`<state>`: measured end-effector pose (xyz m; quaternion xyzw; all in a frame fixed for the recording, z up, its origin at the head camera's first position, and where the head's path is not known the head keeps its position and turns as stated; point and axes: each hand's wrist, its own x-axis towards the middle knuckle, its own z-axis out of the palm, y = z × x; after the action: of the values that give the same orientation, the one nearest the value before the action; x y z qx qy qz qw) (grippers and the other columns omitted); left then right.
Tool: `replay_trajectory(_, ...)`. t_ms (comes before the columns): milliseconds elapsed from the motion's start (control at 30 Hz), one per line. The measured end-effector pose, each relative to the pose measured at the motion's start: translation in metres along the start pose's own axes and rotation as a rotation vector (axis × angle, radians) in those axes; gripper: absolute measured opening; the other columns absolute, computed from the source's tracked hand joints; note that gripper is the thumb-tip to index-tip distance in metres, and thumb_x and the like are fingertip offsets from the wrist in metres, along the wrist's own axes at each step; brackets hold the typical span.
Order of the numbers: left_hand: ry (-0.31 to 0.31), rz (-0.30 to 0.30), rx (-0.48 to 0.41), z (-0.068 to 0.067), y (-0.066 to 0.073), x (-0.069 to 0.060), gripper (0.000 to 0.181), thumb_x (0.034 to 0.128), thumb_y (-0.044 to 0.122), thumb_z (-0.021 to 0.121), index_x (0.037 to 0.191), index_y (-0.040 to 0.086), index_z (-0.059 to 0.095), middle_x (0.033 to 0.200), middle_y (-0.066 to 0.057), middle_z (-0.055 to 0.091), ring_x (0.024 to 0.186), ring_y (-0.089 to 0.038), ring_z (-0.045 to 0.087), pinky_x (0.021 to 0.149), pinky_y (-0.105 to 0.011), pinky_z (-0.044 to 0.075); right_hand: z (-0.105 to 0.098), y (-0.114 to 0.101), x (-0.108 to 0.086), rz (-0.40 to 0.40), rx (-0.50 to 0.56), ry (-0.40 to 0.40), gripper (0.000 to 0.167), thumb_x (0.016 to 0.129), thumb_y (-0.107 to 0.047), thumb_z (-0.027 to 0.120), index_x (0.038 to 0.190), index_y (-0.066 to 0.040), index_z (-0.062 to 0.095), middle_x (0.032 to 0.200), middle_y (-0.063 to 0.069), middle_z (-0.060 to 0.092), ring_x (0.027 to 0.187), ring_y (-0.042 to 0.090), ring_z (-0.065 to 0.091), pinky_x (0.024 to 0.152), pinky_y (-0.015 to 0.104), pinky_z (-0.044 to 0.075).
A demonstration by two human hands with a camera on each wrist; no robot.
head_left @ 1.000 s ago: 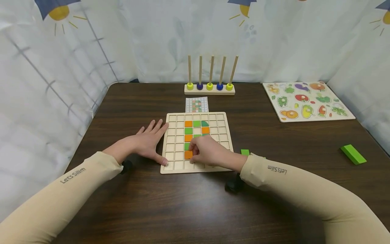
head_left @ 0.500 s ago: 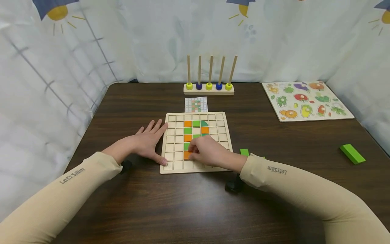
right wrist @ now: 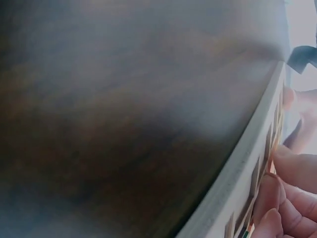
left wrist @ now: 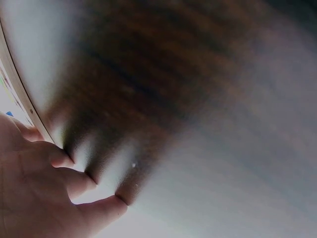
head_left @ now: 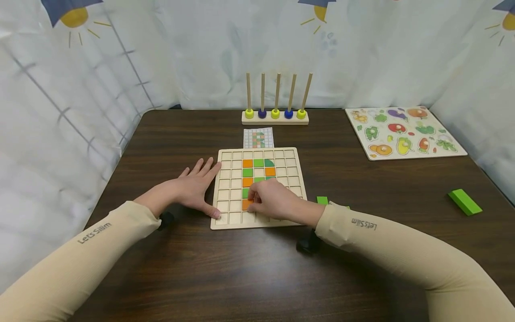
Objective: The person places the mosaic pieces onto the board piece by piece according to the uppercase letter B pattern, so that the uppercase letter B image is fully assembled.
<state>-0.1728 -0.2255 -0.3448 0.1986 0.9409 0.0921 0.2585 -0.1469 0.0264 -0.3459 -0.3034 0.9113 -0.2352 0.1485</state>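
A pale wooden grid board [head_left: 225, 221] lies on the table with orange, green and teal tiles set in some of its cells. Spread across its left edge is my left hand [head_left: 195, 185], fingers straight, the thumb resting on the lower left corner. My right hand [head_left: 277, 199] is over the board's lower middle, fingers curled. Its thumb and forefinger pinch the lowest orange tile [head_left: 245, 205], partly covering it. In the right wrist view, an orange edge [right wrist: 271, 162] shows between thumb and forefinger. Some cells and tiles are hidden beneath this hand.
A printed pattern card [head_left: 258, 138] lies behind the board. Farther back stands a peg rack [head_left: 275, 118] with yellow and blue rings. A vegetable puzzle board [head_left: 406, 134] lies at the back right. Green blocks [head_left: 465, 202] lie to the right, some partly behind the right forearm.
My right thumb has moved slightly up toward the forefinger, onto the lowest orange tile. The left hand and the board stay in place; the head view shifts slightly.
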Motion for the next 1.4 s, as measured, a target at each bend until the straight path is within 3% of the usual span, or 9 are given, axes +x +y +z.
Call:
replay_trajectory(167, 0.002, -0.001, 0.002, 0.000, 0.000, -0.001, 0.144, 0.0698, 0.075, 0.079, 0.165, 0.007, -0.005, 0.170, -0.026, -0.010, 0.156, -0.053, -0.007, 0.118, -0.076, 0.007, -0.002, 0.001, 0.001, -0.005, 0.003, -0.009, 0.014, 0.090, -0.017, 0.080, 0.096, -0.006, 0.074, 0.073, -0.001, 0.071, 0.066, 0.006, 0.059, 0.066, 0.020, 0.049)
replay_trajectory(333, 0.000, -0.001, 0.001, 0.000, -0.001, -0.001, 0.145, 0.0698, 0.076, 0.079, 0.165, 0.007, -0.006, 0.170, -0.026, -0.011, 0.156, -0.052, -0.008, 0.118, -0.076, 0.007, -0.017, 0.014, -0.009, 0.004, 0.047, 0.019, 0.013, 0.093, -0.017, 0.077, 0.101, -0.007, 0.076, 0.083, 0.001, 0.074, 0.070, 0.009, 0.061, 0.067, 0.023, 0.050)
replay_trajectory(667, -0.001, 0.002, 0.006, -0.001, 0.000, 0.001, 0.144, 0.0699, 0.075, 0.079, 0.165, 0.007, -0.005, 0.170, -0.025, -0.011, 0.156, -0.052, -0.008, 0.118, -0.076, 0.007, -0.060, 0.084, -0.055, 0.092, 0.037, 0.053, 0.015, 0.098, -0.015, 0.069, 0.110, -0.009, 0.075, 0.094, 0.001, 0.073, 0.083, 0.014, 0.062, 0.075, 0.032, 0.053)
replay_trajectory(933, -0.003, -0.004, -0.001, 0.000, 0.001, 0.000, 0.145, 0.0697, 0.075, 0.080, 0.165, 0.007, -0.006, 0.170, -0.026, -0.010, 0.156, -0.052, -0.009, 0.118, -0.076, 0.007, -0.073, 0.128, -0.091, 0.043, 0.003, -0.074, 0.020, 0.096, -0.012, 0.072, 0.116, -0.014, 0.075, 0.115, 0.002, 0.073, 0.098, 0.015, 0.067, 0.085, 0.038, 0.058)
replay_trajectory(1100, 0.001, -0.007, -0.002, 0.000, 0.000, -0.001, 0.145, 0.0698, 0.074, 0.080, 0.165, 0.006, -0.006, 0.170, -0.027, -0.010, 0.155, -0.053, -0.009, 0.118, -0.076, 0.007, -0.071, 0.138, -0.097, 0.009, 0.002, -0.077, 0.023, 0.093, -0.013, 0.076, 0.117, -0.015, 0.075, 0.116, 0.003, 0.070, 0.100, 0.017, 0.065, 0.088, 0.039, 0.057)
replay_trajectory(1400, 0.000, -0.004, -0.018, -0.001, 0.002, -0.001, 0.144, 0.0700, 0.072, 0.081, 0.165, 0.006, -0.005, 0.170, -0.026, -0.010, 0.156, -0.052, -0.009, 0.118, -0.076, 0.006, -0.065, 0.140, -0.091, 0.073, -0.004, -0.021, 0.016, 0.096, -0.014, 0.072, 0.112, -0.011, 0.072, 0.099, 0.000, 0.069, 0.084, 0.012, 0.060, 0.075, 0.030, 0.052)
